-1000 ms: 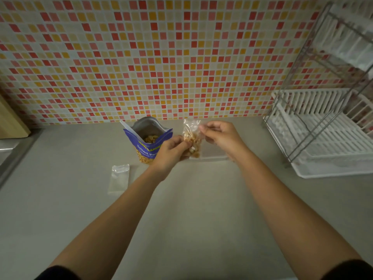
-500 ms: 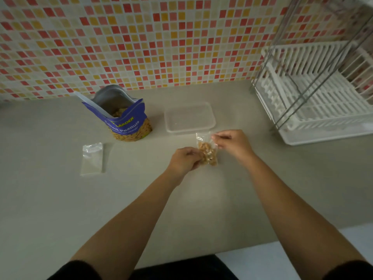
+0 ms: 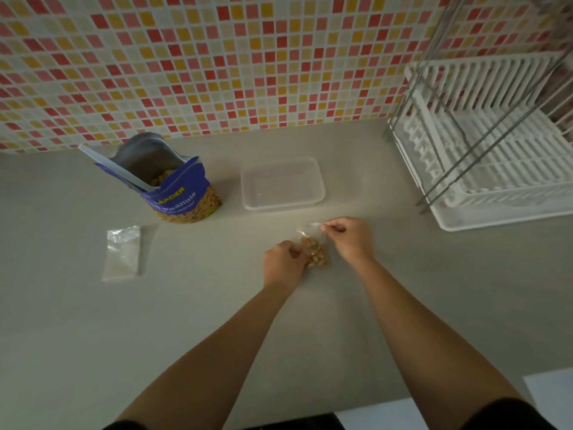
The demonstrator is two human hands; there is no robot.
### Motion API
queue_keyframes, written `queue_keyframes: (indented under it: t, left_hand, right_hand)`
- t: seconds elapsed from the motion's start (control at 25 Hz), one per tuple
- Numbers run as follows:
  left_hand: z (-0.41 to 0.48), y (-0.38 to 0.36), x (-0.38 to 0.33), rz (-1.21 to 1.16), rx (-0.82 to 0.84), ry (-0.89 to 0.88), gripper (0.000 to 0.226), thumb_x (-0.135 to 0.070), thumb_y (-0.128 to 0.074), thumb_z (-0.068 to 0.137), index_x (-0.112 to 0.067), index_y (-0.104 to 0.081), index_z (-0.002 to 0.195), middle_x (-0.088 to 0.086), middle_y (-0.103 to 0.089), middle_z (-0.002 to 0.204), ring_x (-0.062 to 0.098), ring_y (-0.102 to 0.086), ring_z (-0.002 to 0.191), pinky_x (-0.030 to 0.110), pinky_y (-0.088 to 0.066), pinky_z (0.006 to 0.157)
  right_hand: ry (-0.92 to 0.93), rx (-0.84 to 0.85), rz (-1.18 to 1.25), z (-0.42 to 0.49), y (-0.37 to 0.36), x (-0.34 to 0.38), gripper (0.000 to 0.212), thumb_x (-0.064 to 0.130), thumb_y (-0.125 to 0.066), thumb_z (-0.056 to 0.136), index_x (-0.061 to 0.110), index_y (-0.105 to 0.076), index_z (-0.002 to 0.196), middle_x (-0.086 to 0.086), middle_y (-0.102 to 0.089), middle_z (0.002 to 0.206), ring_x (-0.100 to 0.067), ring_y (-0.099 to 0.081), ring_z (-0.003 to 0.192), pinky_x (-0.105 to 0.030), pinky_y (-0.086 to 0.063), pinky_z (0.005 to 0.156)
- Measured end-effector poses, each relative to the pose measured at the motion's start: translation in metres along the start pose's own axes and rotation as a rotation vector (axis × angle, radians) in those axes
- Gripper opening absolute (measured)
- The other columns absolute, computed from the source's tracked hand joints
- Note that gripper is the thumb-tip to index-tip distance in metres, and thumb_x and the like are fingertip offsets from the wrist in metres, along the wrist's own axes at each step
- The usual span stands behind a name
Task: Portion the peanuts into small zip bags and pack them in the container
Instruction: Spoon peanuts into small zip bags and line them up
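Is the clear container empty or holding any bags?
Empty. The clear container shows only its bare floor; the filled zip bag is outside it.

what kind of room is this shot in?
Most likely a home kitchen: mosaic-tiled backsplash behind a plain counter, a white dish rack at the right, and an open peanut bag standing on it.

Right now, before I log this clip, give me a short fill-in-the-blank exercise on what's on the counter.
1. The left hand and the right hand both pinch a zip bag filled with ____.
2. The clear container behind the hands is ____ inside.
3. The blue peanut pouch stands to the ____ of the container.
4. The white dish rack stands at the counter's ____ end.

Missing words: peanuts; empty; left; right.
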State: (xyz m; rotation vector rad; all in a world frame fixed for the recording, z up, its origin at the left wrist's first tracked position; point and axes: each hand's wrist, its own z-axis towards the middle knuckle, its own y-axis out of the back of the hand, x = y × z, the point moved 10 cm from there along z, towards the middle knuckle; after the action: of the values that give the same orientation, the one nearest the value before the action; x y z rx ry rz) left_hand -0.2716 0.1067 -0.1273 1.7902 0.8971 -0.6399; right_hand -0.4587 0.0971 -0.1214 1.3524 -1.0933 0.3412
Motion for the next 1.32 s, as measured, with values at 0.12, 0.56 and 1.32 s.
queue_keyframes:
  t: [0.12, 0.56, 1.32]
  left_hand:
    - [-0.002, -0.001, -0.002, 0.056, -0.011, -0.022, 0.016, -0.024, -0.064, 0.083, -0.011, -0.07, 0.091, 0.007, -0.072, 0.089, 0.021, -0.064, 0.085, 0.024, -0.046, 0.072]
    - [0.003, 0.06, 0.001, 0.08, 0.023, -0.09, 0.022, -0.019, -0.053, 0.088, -0.008, -0.07, 0.095, 0.01, -0.072, 0.095, 0.025, -0.064, 0.093, 0.024, -0.045, 0.079]
    - [0.077, 0.293, 0.124, 0.766, -0.153, -0.294, 0.035, -0.025, -0.057, 0.088, -0.024, -0.058, 0.124, 0.001, -0.049, 0.136, 0.028, -0.039, 0.126, 0.042, -0.033, 0.096]
  right_hand:
    - [0.002, 0.008, -0.057, 0.001, -0.001, -0.002, 0.017, 0.021, -0.07, 0.081, 0.008, -0.074, 0.092, -0.011, -0.074, 0.093, -0.02, -0.068, 0.086, -0.009, -0.036, 0.056]
    - [0.175, -0.015, -0.123, -0.039, -0.015, 0.074, 0.016, 0.01, -0.06, 0.082, 0.01, -0.069, 0.095, -0.009, -0.072, 0.091, -0.021, -0.065, 0.076, -0.022, -0.045, 0.072]
    - [0.494, 0.142, -0.698, -0.152, -0.254, 0.145, 0.065, 0.047, -0.033, 0.084, 0.007, -0.048, 0.133, -0.011, -0.048, 0.141, -0.023, -0.044, 0.132, -0.037, -0.029, 0.109]
